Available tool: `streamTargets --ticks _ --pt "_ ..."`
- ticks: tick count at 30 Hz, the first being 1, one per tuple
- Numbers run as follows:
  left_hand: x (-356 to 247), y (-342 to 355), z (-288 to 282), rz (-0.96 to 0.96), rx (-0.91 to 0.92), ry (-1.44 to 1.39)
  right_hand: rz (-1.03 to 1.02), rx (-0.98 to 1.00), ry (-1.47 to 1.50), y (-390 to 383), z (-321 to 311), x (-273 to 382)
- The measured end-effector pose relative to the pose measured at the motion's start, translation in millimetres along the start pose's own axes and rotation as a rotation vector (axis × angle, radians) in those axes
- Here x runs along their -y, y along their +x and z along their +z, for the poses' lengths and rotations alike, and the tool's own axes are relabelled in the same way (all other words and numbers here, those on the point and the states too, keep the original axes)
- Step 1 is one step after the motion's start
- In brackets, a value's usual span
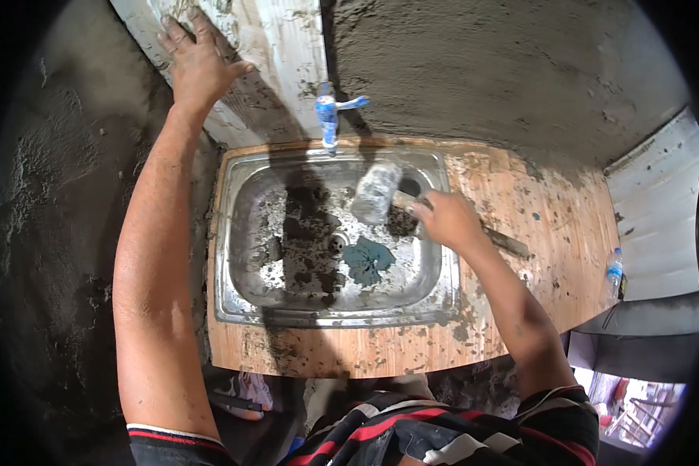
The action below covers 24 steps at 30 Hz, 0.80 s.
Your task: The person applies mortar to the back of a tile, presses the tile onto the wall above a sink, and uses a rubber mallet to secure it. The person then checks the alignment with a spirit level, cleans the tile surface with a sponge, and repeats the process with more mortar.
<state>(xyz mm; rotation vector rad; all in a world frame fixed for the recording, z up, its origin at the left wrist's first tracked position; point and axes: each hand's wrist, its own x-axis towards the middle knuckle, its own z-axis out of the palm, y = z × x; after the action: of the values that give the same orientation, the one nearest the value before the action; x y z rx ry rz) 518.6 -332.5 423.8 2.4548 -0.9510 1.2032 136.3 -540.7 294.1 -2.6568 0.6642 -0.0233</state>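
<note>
My left hand (203, 74) lies with fingers spread on a pale, mud-smeared panel (279, 39) at the upper left. My right hand (446, 221) is closed round the handle (505, 240) of a mallet, whose greyish head (374, 194) is over the right part of a steel sink (250, 233). The head looks slightly blurred. The sink is spattered with grey-brown mud and has a teal patch (367, 261) right of the drain. A tap (327, 120) in blue-and-white wrapping stands at the sink's back edge.
A speckled wooden countertop (536, 295) surrounds the sink, with a plastic bottle (615, 272) at its right edge. Rough plastered wall (481, 70) rises behind and at the left (62, 233). A pale metal sheet (652, 210) stands at the right. Assorted items lie below the counter.
</note>
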Motion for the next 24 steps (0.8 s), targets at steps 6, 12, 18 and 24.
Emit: streamTargets --ticks 6,12,18,24 --pt "1 0 -19 -0.056 0.160 0.036 0.144 -0.174 -0.106 -73 -27 -108" --pt "-12 -47 -13 -0.197 0.182 -0.144 0.267 -0.427 -0.090 -140 -34 -238" --pt "36 -192 -29 -0.212 0.301 -0.166 0.305 -0.494 -0.195 -152 -11 -278" --pt "-32 -220 -86 -0.166 0.696 -0.512 0.264 -0.556 -0.214 -163 3 -279"
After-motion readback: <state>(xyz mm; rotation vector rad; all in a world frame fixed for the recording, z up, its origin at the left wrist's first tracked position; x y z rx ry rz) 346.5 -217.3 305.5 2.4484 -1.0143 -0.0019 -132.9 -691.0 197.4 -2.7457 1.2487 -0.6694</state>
